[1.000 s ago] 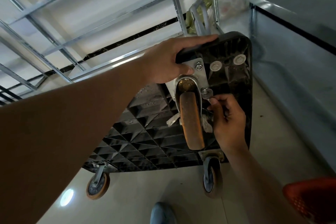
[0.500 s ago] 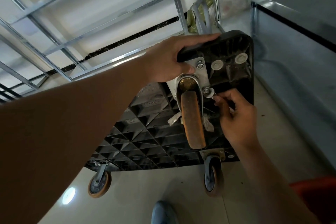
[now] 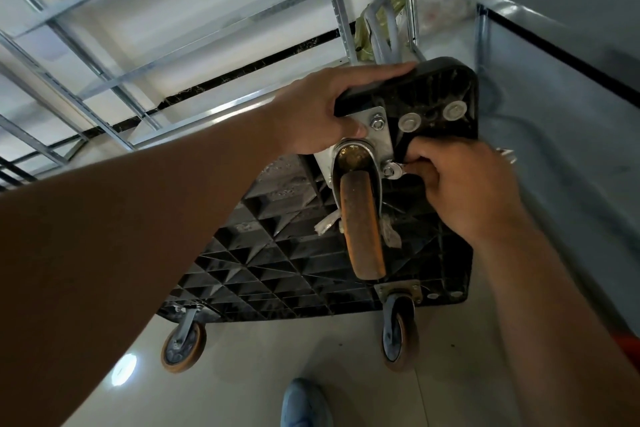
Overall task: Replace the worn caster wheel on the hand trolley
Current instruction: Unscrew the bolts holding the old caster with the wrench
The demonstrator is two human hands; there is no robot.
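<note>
Where the black ribbed plastic trolley deck point(image 3: 277, 253) stands tipped on its edge with its underside toward the camera, the worn orange-treaded caster wheel point(image 3: 362, 225) sits at the deck's upper corner, carried in a chromed steel fork point(image 3: 353, 156) on a silver rectangular mounting plate point(image 3: 379, 135); a hex nut point(image 3: 377, 122) shows at the plate's upper corner and a second nut with washer point(image 3: 389, 170) at its right edge; two round grey washers point(image 3: 409, 122) lie just beside the plate on the black corner. The left hand point(image 3: 322, 114) grips the deck's top edge, fingers curled over the rim and thumb pressed against the mounting plate; the right hand point(image 3: 460, 191) is clenched round a small silver wrench point(image 3: 403, 168), whose head sits on the second nut, though most of the tool is hidden inside the fist. Two further orange casters, one at lower left point(image 3: 183, 347) and one at lower right point(image 3: 400, 340), rest on the pale glossy floor point(image 3: 242, 374); grey metal shelving rails point(image 3: 138, 45) run behind the deck; a grey tubular handle point(image 3: 381, 31) rises beyond its top edge; a light blue shoe point(image 3: 304, 406) appears at the bottom margin.
</note>
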